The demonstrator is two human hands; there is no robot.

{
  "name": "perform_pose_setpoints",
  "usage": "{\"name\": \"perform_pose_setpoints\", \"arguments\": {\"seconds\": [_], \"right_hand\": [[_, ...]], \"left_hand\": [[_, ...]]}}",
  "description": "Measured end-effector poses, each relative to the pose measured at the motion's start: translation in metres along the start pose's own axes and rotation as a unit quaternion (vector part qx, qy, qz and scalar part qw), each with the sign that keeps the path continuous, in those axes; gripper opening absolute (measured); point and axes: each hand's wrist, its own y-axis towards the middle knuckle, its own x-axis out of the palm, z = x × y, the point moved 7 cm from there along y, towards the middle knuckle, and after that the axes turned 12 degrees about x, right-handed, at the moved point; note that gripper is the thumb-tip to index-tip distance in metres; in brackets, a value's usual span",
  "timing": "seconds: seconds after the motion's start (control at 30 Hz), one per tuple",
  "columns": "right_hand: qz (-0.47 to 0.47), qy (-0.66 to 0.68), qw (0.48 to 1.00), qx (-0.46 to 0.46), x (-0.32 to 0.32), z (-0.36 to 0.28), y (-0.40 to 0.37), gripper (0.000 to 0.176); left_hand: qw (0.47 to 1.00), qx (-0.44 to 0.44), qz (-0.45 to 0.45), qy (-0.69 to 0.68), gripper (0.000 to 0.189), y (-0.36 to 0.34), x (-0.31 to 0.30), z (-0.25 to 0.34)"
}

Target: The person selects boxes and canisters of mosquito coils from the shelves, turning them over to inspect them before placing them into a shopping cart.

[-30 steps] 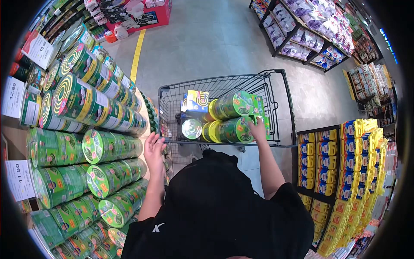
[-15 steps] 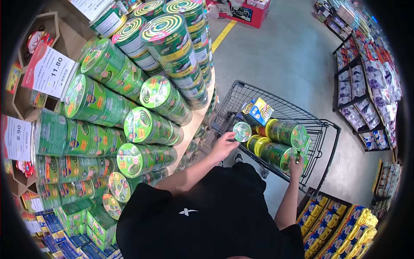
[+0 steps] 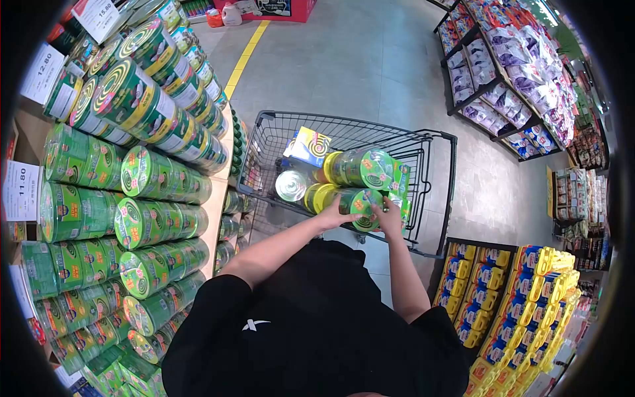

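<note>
A person in a black short-sleeved T-shirt (image 3: 317, 311) with a small white logo (image 3: 256, 325), seen from above, leans over a dark metal wire shopping cart (image 3: 357, 121). Both bare hands are on a green plastic-looking cylindrical tub (image 3: 361, 198) that lies on its side in the cart, in the row nearest the person. The left hand (image 3: 335, 215) curves around the tub's side, thumb apart from the fingers; the right hand (image 3: 389, 216) clasps its right end, thumb and fingers bent against it — some fingertips are hidden.

Just beyond lies a second green cylindrical tub (image 3: 366, 168), also on its side. A blue, white and yellow cardboard box (image 3: 309, 146) with a spiral picture sits to the left, near a round silver-topped container (image 3: 291, 186). A bright green box (image 3: 401, 176) is at the right.

To the person's left, a display holds stacked clear-and-green cylinders (image 3: 162, 225) and taller dark green and yellow columns (image 3: 159, 106), with white price cards (image 3: 22, 190). On the right stand rows of yellow-and-blue packs (image 3: 529, 298) — and, farther off, a black rack (image 3: 491, 86) of purple-and-white bags.
</note>
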Motion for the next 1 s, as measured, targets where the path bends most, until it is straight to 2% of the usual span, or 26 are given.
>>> {"name": "perform_pose_setpoints", "arguments": {"seconds": [0.07, 0.17, 0.2, 0.3, 0.33, 0.4, 0.47, 0.57, 0.67, 0.7, 0.77, 0.8, 0.83, 0.9, 0.97, 1.0], "right_hand": [[-0.020, 0.008, 1.000, 0.006, 0.001, 0.002, -0.001, 0.067], [-0.047, 0.018, 0.999, 0.017, -0.001, -0.011, -0.009, 0.068], [-0.043, 0.031, 0.999, 0.008, -0.001, -0.013, -0.011, 0.069], [-0.053, 0.033, 0.998, 0.001, -0.002, -0.022, -0.021, 0.071], [-0.059, 0.033, 0.998, 0.006, -0.003, -0.027, -0.027, 0.071], [-0.094, 0.049, 0.994, 0.032, -0.003, -0.033, -0.037, 0.071], [-0.116, 0.070, 0.991, 0.017, -0.008, -0.047, -0.050, 0.069], [-0.177, 0.109, 0.978, -0.011, -0.022, -0.083, -0.066, 0.064], [-0.248, 0.170, 0.954, -0.015, -0.018, -0.113, -0.069, 0.065], [-0.267, 0.189, 0.945, -0.024, -0.005, -0.114, -0.064, 0.076], [-0.369, 0.252, 0.891, 0.077, -0.001, -0.151, -0.086, 0.087], [-0.445, 0.269, 0.848, 0.099, 0.016, -0.156, -0.088, 0.090], [-0.496, 0.287, 0.814, 0.095, 0.012, -0.183, -0.106, 0.079], [-0.534, 0.271, 0.799, 0.059, 0.025, -0.207, -0.113, 0.071], [-0.562, 0.274, 0.780, 0.039, 0.034, -0.235, -0.124, 0.069], [-0.573, 0.276, 0.771, 0.030, 0.037, -0.250, -0.131, 0.068]], "left_hand": [[1.000, 0.005, 0.002, -0.027, 0.134, 0.000, 0.006, 0.019], [0.997, -0.019, 0.064, 0.028, 0.132, 0.031, 0.001, -0.046], [0.996, -0.023, 0.075, 0.029, 0.127, 0.029, 0.000, -0.044], [0.986, -0.079, 0.092, -0.117, 0.122, 0.024, 0.004, -0.047], [0.978, -0.096, 0.105, -0.154, 0.113, 0.011, 0.003, -0.020], [0.973, -0.057, 0.116, -0.190, 0.107, 0.009, 0.001, -0.017], [0.958, -0.036, 0.128, -0.255, 0.094, 0.004, -0.003, -0.024], [0.951, 0.006, 0.151, -0.270, 0.088, -0.026, -0.023, -0.005], [0.943, 0.024, 0.184, -0.276, 0.087, -0.076, -0.045, 0.048], [0.937, 0.027, 0.203, -0.282, 0.086, -0.090, -0.052, 0.051], [0.924, 0.072, 0.236, -0.293, 0.082, -0.113, -0.067, 0.052], [0.917, 0.085, 0.251, -0.298, 0.082, -0.124, -0.074, 0.053], [0.910, 0.096, 0.265, -0.304, 0.083, -0.138, -0.078, 0.062], [0.911, 0.112, 0.296, -0.264, 0.088, -0.166, -0.091, 0.071], [0.915, 0.160, 0.316, -0.192, 0.089, -0.192, -0.108, 0.075], [0.907, 0.173, 0.328, -0.201, 0.083, -0.210, -0.111, 0.091]]}}
